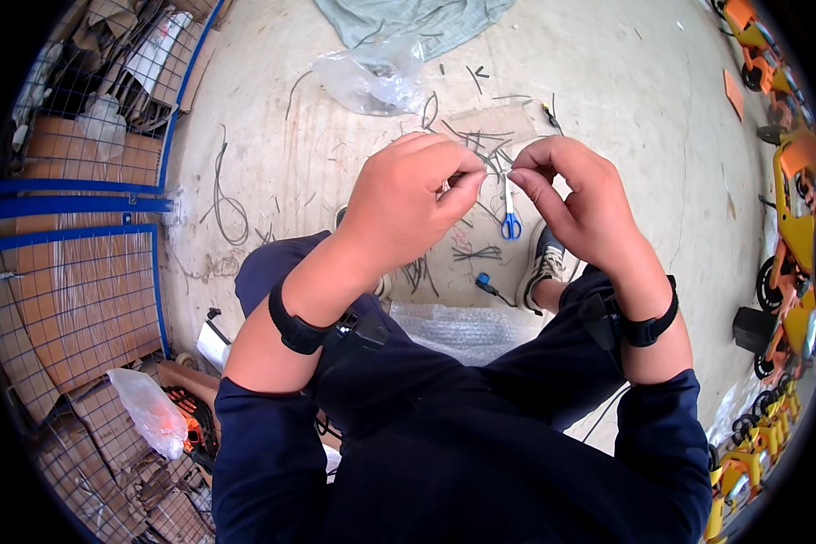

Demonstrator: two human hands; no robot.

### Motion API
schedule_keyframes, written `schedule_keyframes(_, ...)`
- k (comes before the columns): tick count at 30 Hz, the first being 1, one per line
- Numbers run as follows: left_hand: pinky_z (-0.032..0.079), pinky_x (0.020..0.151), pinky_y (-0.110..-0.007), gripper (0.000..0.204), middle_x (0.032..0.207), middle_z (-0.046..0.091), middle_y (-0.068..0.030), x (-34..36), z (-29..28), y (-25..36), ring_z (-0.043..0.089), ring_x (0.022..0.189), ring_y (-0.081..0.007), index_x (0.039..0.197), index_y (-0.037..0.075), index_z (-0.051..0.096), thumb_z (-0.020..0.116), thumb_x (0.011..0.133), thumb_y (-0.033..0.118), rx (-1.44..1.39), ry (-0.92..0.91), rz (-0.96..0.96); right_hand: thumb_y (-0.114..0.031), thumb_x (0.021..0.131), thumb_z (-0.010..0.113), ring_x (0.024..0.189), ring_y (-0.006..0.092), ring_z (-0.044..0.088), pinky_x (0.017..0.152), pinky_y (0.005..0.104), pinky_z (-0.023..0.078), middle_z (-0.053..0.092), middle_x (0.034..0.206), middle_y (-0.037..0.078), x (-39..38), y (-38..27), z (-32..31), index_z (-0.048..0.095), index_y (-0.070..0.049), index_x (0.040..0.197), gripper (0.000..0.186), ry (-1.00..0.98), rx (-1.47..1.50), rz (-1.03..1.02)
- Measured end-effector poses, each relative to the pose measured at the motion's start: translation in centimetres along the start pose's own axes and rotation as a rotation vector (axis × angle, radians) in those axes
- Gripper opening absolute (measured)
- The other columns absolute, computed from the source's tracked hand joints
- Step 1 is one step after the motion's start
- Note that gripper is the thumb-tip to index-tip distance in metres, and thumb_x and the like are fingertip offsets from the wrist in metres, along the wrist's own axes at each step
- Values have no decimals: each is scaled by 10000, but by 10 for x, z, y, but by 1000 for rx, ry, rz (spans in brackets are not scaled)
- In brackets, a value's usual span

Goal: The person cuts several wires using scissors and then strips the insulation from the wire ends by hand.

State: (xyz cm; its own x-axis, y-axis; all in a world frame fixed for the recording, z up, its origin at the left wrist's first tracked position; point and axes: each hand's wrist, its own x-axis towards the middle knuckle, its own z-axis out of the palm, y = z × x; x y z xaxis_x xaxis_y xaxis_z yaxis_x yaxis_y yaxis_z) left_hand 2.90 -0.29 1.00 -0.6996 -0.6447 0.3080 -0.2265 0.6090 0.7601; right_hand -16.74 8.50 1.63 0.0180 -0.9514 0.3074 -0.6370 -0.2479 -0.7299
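Pinching thumb to finger, our left hand [412, 181] and right hand [587, 198] sit close, maybe for fiddly work, though we cannot tell if they hold anything, above dark wires [477, 137] and blue scissors [510, 223] on the floor [653, 82], likely for easy reach.

Through my remote feed I see a dark navy top [453, 453] with sleeves [261, 444] ending near the elbows, navy trousers [276, 267], black forearm straps [296, 328] with boxy dark modules [361, 332], and a dark right shoe [541, 265] with cream laces.
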Motion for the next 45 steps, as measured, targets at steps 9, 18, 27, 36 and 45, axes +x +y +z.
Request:
schedule_keyframes(9,485,608,-270,69,786,664,-60,1,2,0,617,701,-168,878,44,690,702,810,46,51,159,117,-123,951,614,719,61,583,647,219,473,649,773,-1,0,-3,3,643,-25,964,103,-206,724,550)
schedule_keyframes(18,468,702,-255,112,845,647,-31,0,-11,3,578,774,-101,974,6,654,605,939,100,-403,-113,-158,-116,973,575,671,58,535,587,213,417,600,762,4,-6,-9,1,621,-17,1015,117,-263,841,369)
schedule_keyframes(27,456,746,-252,167,877,640,-19,3,-25,-15,552,791,-90,1001,-14,645,616,949,142,-433,-238,-432,-146,966,568,587,103,509,566,253,426,547,674,25,-7,9,-22,585,5,966,152,-281,1271,235)
schedule_keyframes(36,468,643,-300,231,819,582,-51,-2,-11,7,559,710,-191,887,44,596,731,844,227,38,142,60,-144,966,583,600,68,508,576,226,419,564,677,2,-5,-3,-15,631,-12,956,141,-155,988,378)
schedule_keyframes(45,444,568,-355,136,767,559,-115,-5,8,12,542,669,-319,858,29,569,659,865,131,170,66,303,-80,943,588,678,72,494,628,235,428,577,752,-9,-11,-21,2,632,-13,996,95,-164,445,169)
